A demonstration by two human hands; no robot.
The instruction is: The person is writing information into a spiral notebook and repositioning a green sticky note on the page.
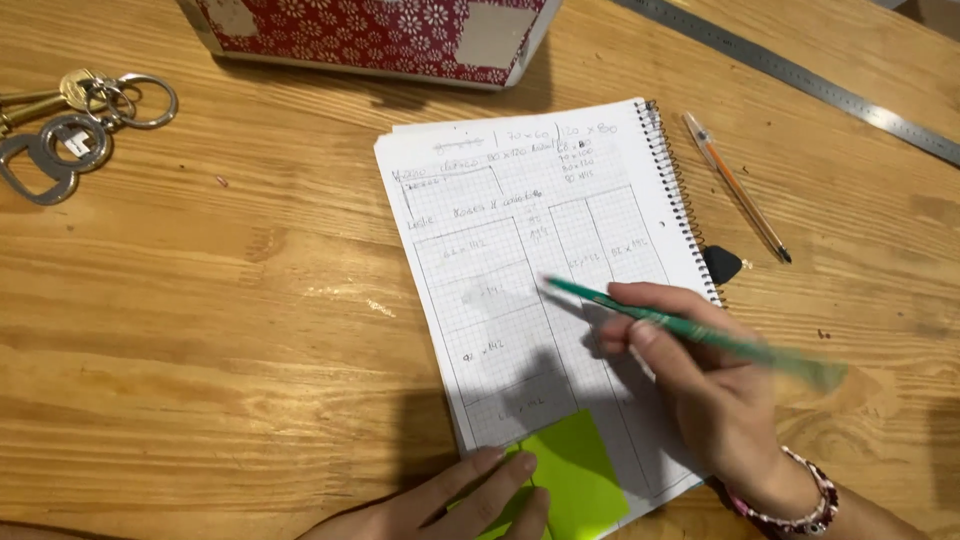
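A spiral notebook (540, 220) of squared paper lies open on the wooden table (200, 350), its page covered with pencilled boxes and notes. My right hand (710, 390) holds a green pencil (690, 330) with the tip hovering over the middle of the page. A beaded bracelet (800, 510) circles that wrist. My left hand (450, 505) rests at the bottom edge, fingers pressing on a bright green sticky note (580, 475) that lies on the notebook's lower part.
An orange-tinted ballpoint pen (735, 185) lies right of the notebook, with a small dark object (722, 264) by the spiral. A metal ruler (800, 75) runs along the far right. A bunch of keys (70, 125) sits far left; a red flowered box (380, 35) stands at the back.
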